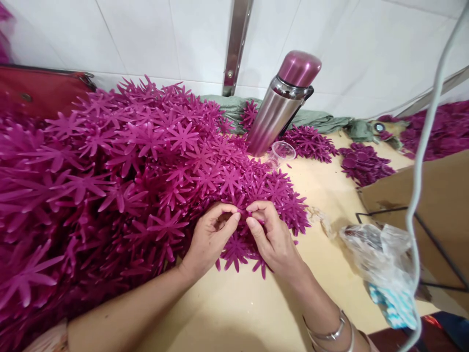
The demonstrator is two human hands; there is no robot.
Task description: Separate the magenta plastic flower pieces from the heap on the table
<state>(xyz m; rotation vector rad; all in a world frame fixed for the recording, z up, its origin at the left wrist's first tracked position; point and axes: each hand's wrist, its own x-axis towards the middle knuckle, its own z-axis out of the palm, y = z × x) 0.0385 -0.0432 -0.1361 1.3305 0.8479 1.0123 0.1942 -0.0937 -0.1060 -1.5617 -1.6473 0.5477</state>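
Observation:
A large heap of magenta artificial flowers [146,146], star-shaped with narrow petals, covers the left and middle of the table. At the heap's front right edge, my left hand [210,234] pinches a small magenta flower piece [242,215] between thumb and forefinger. Facing it, my right hand [273,239] is closed in a pinch on the same piece, its fingertips close to the left ones. The piece blends with the flowers behind it, so its exact shape cannot be made out. Just below the hands, loose flowers lie on the pale tabletop [227,313].
Behind the heap, a steel flask [273,110] with a magenta lid stands beside a clear plastic cup [284,150]. On the right are dark magenta petal pieces [366,164], a cardboard box [432,210], a plastic bag [377,249] and a hanging white cable [415,195]. A red bag [40,93] lies far left.

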